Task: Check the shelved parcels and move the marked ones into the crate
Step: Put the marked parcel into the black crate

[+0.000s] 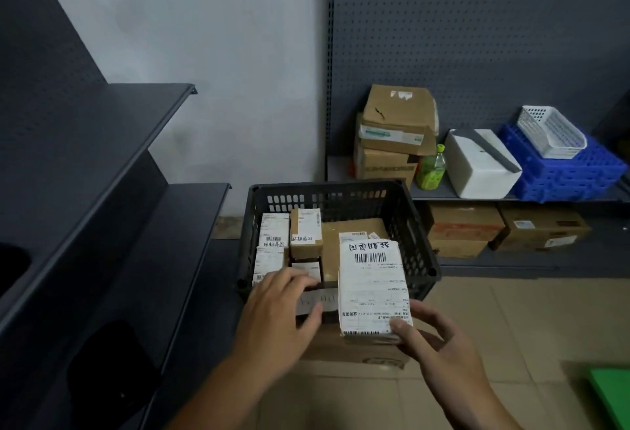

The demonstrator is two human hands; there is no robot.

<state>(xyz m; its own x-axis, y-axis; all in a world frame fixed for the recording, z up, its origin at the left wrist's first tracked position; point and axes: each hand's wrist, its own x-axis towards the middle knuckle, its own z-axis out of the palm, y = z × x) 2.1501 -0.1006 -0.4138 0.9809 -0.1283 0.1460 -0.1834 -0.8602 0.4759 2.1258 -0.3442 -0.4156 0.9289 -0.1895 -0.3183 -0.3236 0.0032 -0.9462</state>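
Over the near right corner of the black crate (414, 225), the right hand (439, 344) pinches a white labelled parcel (371, 286) only at its low corner, thumb on the front. The parcel stands upright and is not yet inside. With such a small grip I think it may swing and drop outside the wall, onto the tile floor (511, 327).

The left hand (276, 310) lies on a small packet (315, 302) at the near rim. I cannot tell if it grips it or only touches it.

The crate seems to sit on a cardboard box (358, 351), so a hard push could shift it. It is stiff plastic with slotted walls. The parcels inside (305, 232) are brown cardboard blocks with smooth paper labels, packed close on the left, so space is little.
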